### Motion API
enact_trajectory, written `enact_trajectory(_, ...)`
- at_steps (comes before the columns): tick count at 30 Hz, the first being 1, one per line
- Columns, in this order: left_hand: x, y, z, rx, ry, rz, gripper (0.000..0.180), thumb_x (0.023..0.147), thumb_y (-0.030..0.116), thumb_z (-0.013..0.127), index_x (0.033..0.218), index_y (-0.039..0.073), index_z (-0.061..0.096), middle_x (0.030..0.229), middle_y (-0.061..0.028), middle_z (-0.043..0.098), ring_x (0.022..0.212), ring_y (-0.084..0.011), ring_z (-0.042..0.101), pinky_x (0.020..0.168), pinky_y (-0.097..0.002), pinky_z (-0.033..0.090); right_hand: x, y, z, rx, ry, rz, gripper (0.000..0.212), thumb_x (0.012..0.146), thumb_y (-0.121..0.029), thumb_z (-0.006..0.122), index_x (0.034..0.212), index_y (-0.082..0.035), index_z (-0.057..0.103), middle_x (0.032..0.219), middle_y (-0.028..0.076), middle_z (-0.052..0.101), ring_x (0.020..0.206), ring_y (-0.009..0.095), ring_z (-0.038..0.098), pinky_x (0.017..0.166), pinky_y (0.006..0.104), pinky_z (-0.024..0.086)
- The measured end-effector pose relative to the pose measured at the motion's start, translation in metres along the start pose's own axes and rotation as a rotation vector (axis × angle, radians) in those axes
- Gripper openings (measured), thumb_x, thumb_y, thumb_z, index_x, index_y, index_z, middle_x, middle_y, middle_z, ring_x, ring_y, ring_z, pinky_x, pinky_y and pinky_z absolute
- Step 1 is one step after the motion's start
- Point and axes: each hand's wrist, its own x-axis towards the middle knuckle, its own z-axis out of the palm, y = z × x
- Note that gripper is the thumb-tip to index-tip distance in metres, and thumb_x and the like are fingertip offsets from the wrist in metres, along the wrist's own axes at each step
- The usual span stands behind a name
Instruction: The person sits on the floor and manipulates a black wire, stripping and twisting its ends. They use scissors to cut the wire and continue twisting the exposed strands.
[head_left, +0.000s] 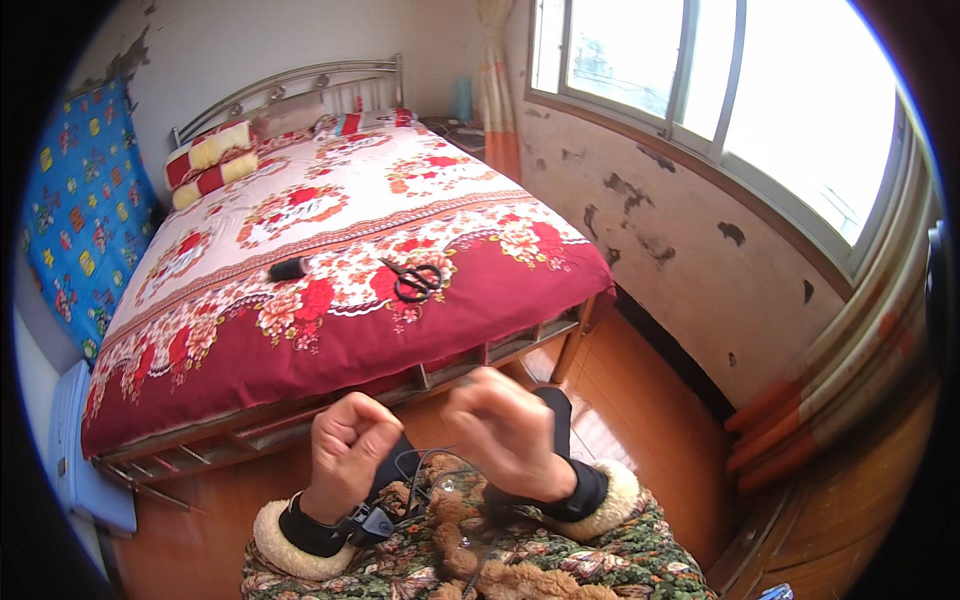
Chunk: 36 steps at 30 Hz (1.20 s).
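Both hands are raised close to the chest, just above the fleece-trimmed cuffs of a floral padded jacket (560, 560). The left hand (350, 445) is clenched into a fist, and a thin dark cord (425, 462) seems to run from under it toward the right hand (505, 430), which is curled with its back to the camera; whether its fingers actually pinch the cord I cannot tell, since the palm side is hidden. Behind the right hand, a flat black strap-like piece (555, 415) sticks up past the wrist. A small black clip-shaped device (372, 522) sits at the left wrist, just below the fist.

Well beyond both hands, out of easy reach, a pair of black-handled scissors (415, 280) lies on the red and white floral bedspread (330, 230), with a short dark cylindrical object (290, 268) to the left of them.

The main risk, as I judge it, is the cord itself: it loops loosely between the hands (and close to the fuzzy brown trim on the jacket front), so a pull from the fist could snag it on the fleece or tighten it into a knot. If the right hand has no firm hold, the free end could slip out and drop to the wooden floor (640, 400) between the person and the bed. The scissors lie near the sloping edge of the bedspread; a tug on the cover could slide them off.
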Motion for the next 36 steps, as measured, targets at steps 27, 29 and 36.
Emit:
enact_trajectory(27, 0.016, -0.037, -0.005, -0.154, 0.171, -0.068, 0.002, 0.089, 0.004, 0.057, 0.09, 0.004, 0.056, 0.066, 0.0045, 0.048, 0.047, -0.0007, 0.032, 0.042, -0.0172, 0.023, -0.022, 0.03, 0.003, 0.312, -0.052, 0.314, 0.013, 0.093, -0.002, 0.052, 0.099, 0.005, 0.06, 0.085, 0.002, 0.056, 0.072, 0.006, 0.05, 0.063, 0.0196, 0.04)
enact_trajectory(29, 0.014, -0.037, -0.008, -0.178, 0.153, -0.065, 0.002, 0.089, 0.005, 0.058, 0.09, 0.005, 0.057, 0.066, 0.0051, 0.048, 0.047, -0.0004, 0.032, 0.043, -0.0172, 0.023, -0.02, 0.031, 0.007, 0.406, 0.018, 0.396, 0.015, 0.093, -0.006, 0.055, 0.103, 0.004, 0.06, 0.079, 0.0, 0.055, 0.066, 0.003, 0.049, 0.058, 0.0178, 0.04)
enact_trajectory(36, 0.011, -0.038, -0.009, -0.16, 0.125, -0.101, 0.003, 0.09, 0.007, 0.058, 0.091, 0.004, 0.057, 0.068, 0.0069, 0.051, 0.049, 0.0017, 0.032, 0.044, -0.0171, 0.023, -0.016, 0.047, 0.022, 0.529, -0.018, 0.5, 0.041, 0.086, -0.002, 0.064, 0.125, -0.001, 0.051, 0.095, -0.001, 0.056, 0.084, 0.003, 0.051, 0.073, 0.0186, 0.042)
